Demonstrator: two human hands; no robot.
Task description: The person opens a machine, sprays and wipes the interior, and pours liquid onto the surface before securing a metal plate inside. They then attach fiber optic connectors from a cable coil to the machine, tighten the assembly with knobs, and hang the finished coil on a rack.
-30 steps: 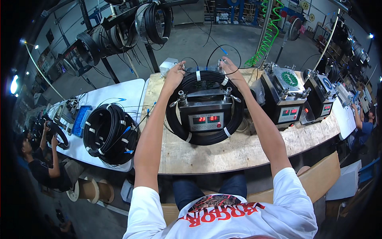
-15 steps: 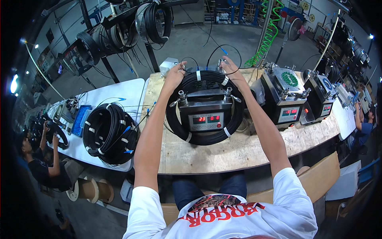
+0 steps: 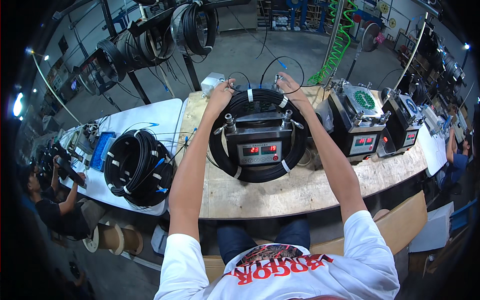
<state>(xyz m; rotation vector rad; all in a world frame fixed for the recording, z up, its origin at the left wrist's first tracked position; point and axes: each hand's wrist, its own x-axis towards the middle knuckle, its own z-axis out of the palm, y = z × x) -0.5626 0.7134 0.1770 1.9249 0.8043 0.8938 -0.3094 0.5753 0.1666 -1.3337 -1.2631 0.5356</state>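
Observation:
A machine with a red-digit display (image 3: 260, 152) stands in front of me, with metal clamp knobs at its corners. Around it hangs a black cable coil (image 3: 225, 167), bound with white tape bands. At the back left corner, my left hand (image 3: 220, 96) has its fingers curled at a rear knob, mostly hidden by them. My right hand (image 3: 294, 93) closes its fingertips at the back right clamp knob (image 3: 278, 80). Thin cable ends with blue connectors (image 3: 283, 65) loop up from the coil between and above my hands.
Another black cable coil (image 3: 137, 167) lies on the white table (image 3: 170, 115) beside a blue tray (image 3: 102, 150). Two similar machines (image 3: 362, 117) stand to the right on the plywood bench (image 3: 240, 200). A green spiral hose (image 3: 340, 40) hangs behind. People work at both sides.
The display's right readout shows different digits. My hands stay at the rear knobs with barely any shift. The person at the left has turned a black coil between their hands.

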